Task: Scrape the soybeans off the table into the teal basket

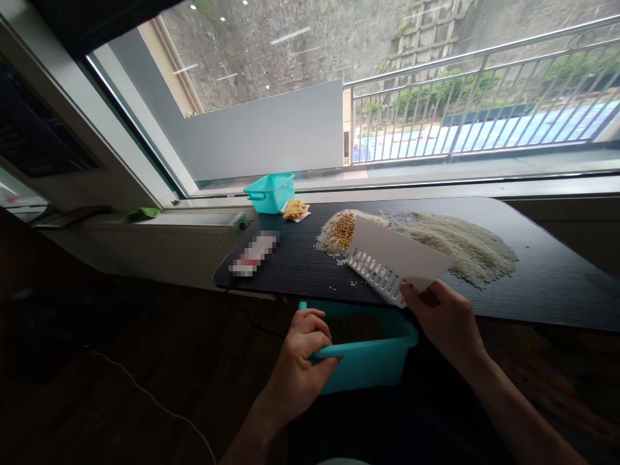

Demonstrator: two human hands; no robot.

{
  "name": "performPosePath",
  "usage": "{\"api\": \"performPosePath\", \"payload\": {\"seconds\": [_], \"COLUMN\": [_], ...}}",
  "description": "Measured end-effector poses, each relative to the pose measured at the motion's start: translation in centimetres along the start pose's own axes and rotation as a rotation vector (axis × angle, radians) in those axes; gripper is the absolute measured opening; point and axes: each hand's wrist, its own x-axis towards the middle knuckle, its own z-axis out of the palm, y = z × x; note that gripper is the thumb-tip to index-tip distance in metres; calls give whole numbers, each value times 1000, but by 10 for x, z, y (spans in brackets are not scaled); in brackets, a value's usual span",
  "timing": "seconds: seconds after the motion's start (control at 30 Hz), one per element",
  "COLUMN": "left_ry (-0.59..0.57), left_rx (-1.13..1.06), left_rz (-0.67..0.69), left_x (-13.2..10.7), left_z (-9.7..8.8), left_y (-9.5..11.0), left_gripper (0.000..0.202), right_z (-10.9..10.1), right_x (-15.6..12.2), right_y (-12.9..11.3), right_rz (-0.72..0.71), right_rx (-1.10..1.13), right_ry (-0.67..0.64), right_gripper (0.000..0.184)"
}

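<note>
My left hand (305, 358) is closed around the near left rim of a turquoise plastic basin (368, 368). The basin sits just below the table's front edge, with dark brown granules (356, 328) inside. Between the thumb and fingers of my right hand (443, 316) is a white slotted plastic sheet (402, 248), held by its near right corner. It tilts over the tabletop, its row of oval slots toward me. Behind its left end lies a heap of white grains with yellow beans (345, 227). To the right spreads a larger pile of rice-like white grains (455, 239), partly covered by the sheet.
The dark table (547, 284) stands against the window. At its back left are a smaller turquoise basin (271, 192) and a crumpled yellow cloth-like item (295, 208). A blurred-out flat object (255, 254) lies at the left end. A radiator (194, 223) is further left; a white cable (155, 403) trails below.
</note>
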Motion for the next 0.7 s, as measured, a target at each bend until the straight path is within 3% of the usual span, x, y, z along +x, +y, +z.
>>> {"api": "performPosePath", "payload": {"seconds": [0.17, 0.7], "left_ry": [-9, 5], "left_rx": [0, 34], "left_rz": [0, 33], "left_x": [-1, -1], "left_z": [1, 3], "left_y": [0, -3], "left_gripper": [25, 24], "right_z": [-14, -52], "right_x": [2, 22], "right_y": [5, 39], "right_rz": [71, 101], "right_rx": [-16, -171], "right_ry": [46, 217], "right_gripper": [33, 31]}}
